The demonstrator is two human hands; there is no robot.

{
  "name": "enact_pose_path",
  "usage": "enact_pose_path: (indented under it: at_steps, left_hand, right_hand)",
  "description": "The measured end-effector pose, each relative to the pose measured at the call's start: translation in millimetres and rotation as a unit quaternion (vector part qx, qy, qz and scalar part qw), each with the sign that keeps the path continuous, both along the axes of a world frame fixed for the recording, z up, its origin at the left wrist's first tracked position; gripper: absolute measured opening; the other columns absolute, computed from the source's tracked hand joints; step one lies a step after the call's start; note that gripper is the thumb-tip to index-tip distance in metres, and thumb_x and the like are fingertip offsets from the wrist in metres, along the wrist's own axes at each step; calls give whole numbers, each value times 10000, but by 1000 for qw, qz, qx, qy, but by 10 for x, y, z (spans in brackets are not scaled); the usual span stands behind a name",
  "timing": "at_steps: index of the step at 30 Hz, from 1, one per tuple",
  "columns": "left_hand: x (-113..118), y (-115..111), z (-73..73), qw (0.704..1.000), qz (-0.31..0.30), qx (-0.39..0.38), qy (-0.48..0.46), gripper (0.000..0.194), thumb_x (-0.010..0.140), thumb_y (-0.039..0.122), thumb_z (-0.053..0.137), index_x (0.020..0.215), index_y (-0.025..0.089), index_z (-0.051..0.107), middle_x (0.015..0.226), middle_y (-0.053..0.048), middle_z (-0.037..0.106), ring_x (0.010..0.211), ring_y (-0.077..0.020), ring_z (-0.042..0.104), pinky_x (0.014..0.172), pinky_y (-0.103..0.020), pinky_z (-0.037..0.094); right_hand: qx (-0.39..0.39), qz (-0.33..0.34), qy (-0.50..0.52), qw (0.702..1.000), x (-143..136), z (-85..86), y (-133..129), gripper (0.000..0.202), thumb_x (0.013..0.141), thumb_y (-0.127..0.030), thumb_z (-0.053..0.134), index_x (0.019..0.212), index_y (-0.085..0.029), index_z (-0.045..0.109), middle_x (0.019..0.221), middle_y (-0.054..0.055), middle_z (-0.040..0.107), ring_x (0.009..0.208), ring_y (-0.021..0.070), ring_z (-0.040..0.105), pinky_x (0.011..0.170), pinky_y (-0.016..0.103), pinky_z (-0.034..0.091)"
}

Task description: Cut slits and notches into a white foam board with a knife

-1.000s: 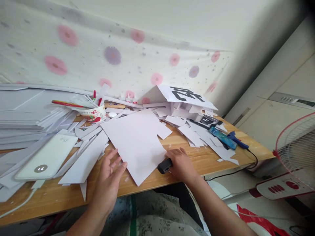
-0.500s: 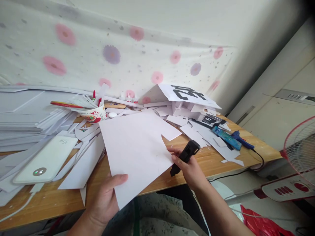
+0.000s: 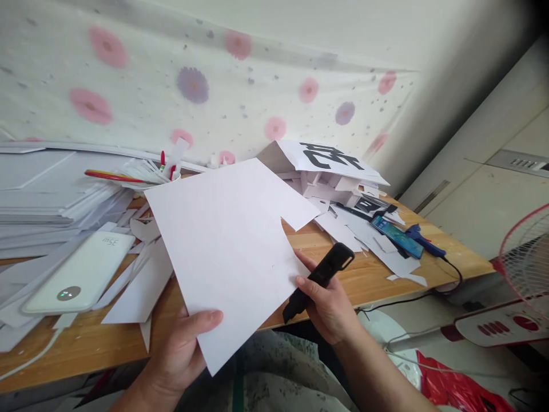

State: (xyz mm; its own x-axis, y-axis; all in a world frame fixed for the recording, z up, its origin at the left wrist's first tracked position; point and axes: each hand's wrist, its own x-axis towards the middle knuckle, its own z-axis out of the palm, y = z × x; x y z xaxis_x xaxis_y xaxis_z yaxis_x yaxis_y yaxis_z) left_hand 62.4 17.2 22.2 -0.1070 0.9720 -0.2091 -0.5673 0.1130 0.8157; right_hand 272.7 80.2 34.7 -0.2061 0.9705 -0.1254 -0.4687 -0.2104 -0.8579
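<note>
A large white foam board sheet (image 3: 231, 246) with a notch cut in its right side tilts up above the table's front edge. My left hand (image 3: 184, 343) grips its lower left corner, thumb on top and the other fingers underneath. Against the board's right edge rests my right hand (image 3: 328, 306), closed around a black utility knife (image 3: 321, 274), whose blade I cannot make out. Offcuts of white board (image 3: 143, 286) lie to the left of the sheet. Behind it, a folded white piece with black markings (image 3: 334, 157) leans on a small white board structure (image 3: 326, 186).
A white power bank (image 3: 81, 272) with a cable lies at left, before stacked white boards (image 3: 43, 189). Pens and strips stand in a cup behind the sheet. A phone (image 3: 397, 236) and a blue glue gun (image 3: 422, 240) lie right; a fan (image 3: 529, 257) stands beyond the wooden table (image 3: 373, 289).
The board has tipped up and shifted slightly left, now covering most of the cup. My right hand has lowered a little with the knife. Both hands keep their hold.
</note>
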Motion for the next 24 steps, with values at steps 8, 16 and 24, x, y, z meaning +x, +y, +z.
enact_pose_path:
  at_steps: [8,16,24]
  left_hand:
    - [-21,-5,-3,999,46,-14,-22,570,611,302,848,1129,220,625,1081,-74,703,925,-288,676,702,-332,603]
    - [-163,-58,-198,992,69,-90,55,420,607,374,869,853,170,597,797,-51,704,732,-209,670,596,-264,570]
    - [-290,-244,-136,895,-306,-59,318,460,827,627,551,701,188,601,587,-15,648,525,-138,583,521,-214,446]
  right_hand:
    - [-24,-32,-72,997,284,26,302,463,529,-189,799,990,-182,751,735,19,704,604,148,585,545,253,441]
    - [-42,54,-202,977,518,-15,911,359,469,-127,678,821,-125,747,640,33,680,551,161,568,515,270,408]
    - [-37,61,-221,973,475,-80,971,400,498,-179,707,896,-149,728,650,0,660,554,149,553,522,268,394]
